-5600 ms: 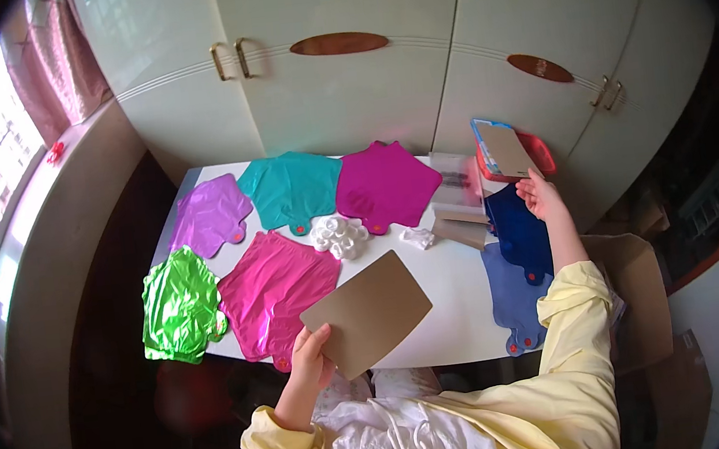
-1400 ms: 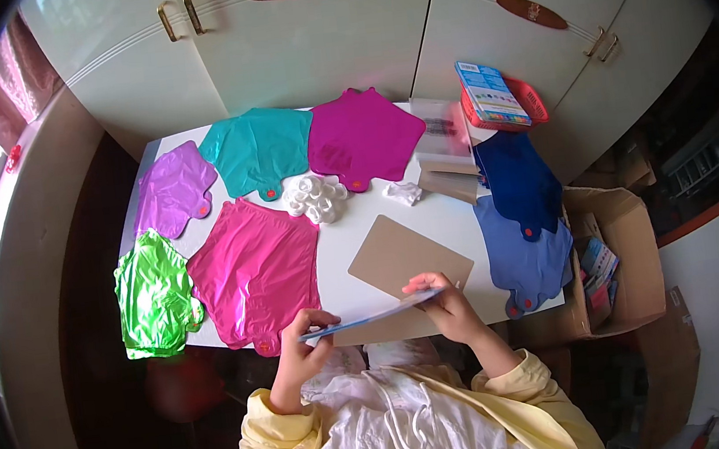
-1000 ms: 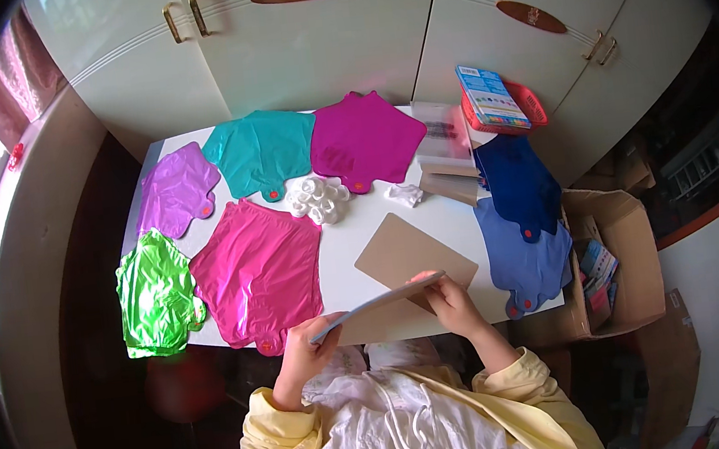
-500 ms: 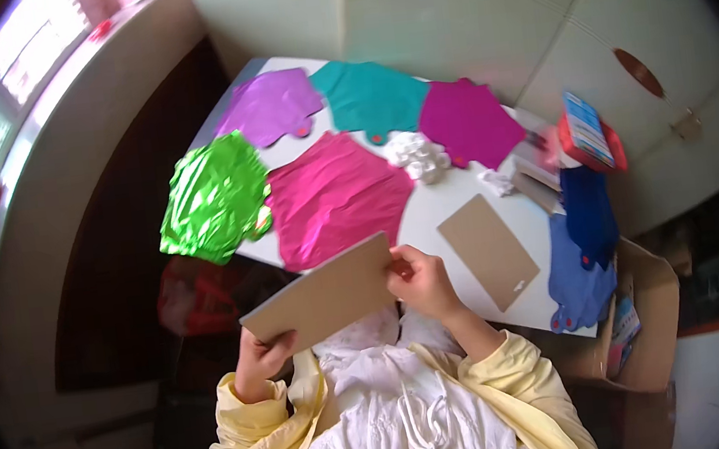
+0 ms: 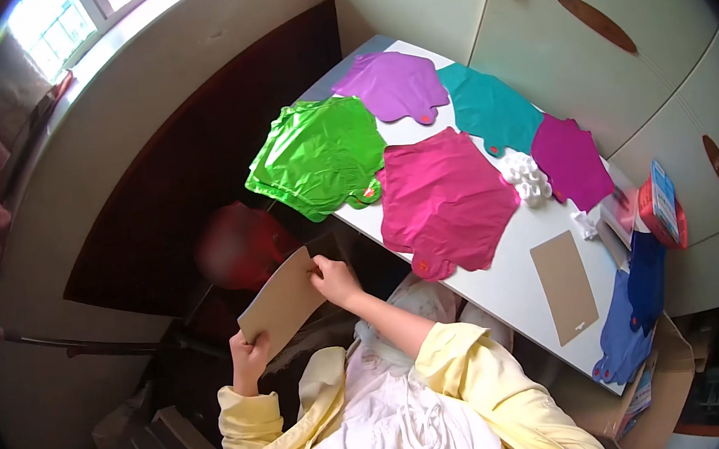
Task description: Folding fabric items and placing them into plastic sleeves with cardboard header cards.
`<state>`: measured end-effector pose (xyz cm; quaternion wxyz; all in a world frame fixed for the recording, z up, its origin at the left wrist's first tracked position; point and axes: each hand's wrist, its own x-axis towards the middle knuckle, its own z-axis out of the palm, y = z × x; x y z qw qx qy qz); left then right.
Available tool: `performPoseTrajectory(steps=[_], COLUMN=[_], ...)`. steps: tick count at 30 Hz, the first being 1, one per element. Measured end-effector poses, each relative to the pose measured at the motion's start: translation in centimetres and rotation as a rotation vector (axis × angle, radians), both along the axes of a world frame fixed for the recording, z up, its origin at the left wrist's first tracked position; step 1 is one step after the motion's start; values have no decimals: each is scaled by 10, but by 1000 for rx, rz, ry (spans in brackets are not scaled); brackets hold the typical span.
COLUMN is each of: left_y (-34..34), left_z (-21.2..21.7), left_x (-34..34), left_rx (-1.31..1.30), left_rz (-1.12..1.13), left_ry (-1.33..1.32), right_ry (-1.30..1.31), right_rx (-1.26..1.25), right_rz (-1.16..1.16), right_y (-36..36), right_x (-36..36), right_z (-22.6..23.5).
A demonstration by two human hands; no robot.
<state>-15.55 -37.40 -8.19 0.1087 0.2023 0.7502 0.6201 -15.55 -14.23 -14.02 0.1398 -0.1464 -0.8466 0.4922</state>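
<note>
I hold a flat brown cardboard sheet (image 5: 278, 305) off the table's left front edge, tilted, with both hands. My left hand (image 5: 251, 354) is closed around its lower left corner. At its upper right edge, my right hand (image 5: 335, 282) pinches the board between thumb and fingers. A similar cardboard sheet (image 5: 564, 286) lies on the white table (image 5: 523, 294). Nearest to my right hand on the table are a shiny green foil piece (image 5: 316, 154) and a pink flat piece (image 5: 446, 201), each with a rounded tab.
Lilac (image 5: 397, 83), teal (image 5: 492, 107) and magenta (image 5: 571, 160) flat pieces lie farther back, near white crumpled wads (image 5: 527, 177). Blue pieces (image 5: 621, 328) hang over the right edge beside an open cardboard box (image 5: 671, 375). A red container (image 5: 662, 217) stands there. A blurred red object (image 5: 242, 245) is left of the table.
My hands have carried the cardboard sheet left, away from the table's front edge, and turned it steeper. The view has swung left, so the table appears farther right.
</note>
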Motion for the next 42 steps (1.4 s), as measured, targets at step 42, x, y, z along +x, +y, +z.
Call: performPoseTrajectory(steps=[42], left_y=[-12], left_z=[-42], left_x=[-38], left_rx=[611], left_rz=[183], left_ry=[-609], right_ry=[-111], right_rx=[-1556], right_rz=[399], right_y=[2], right_x=[-33], right_z=[-4])
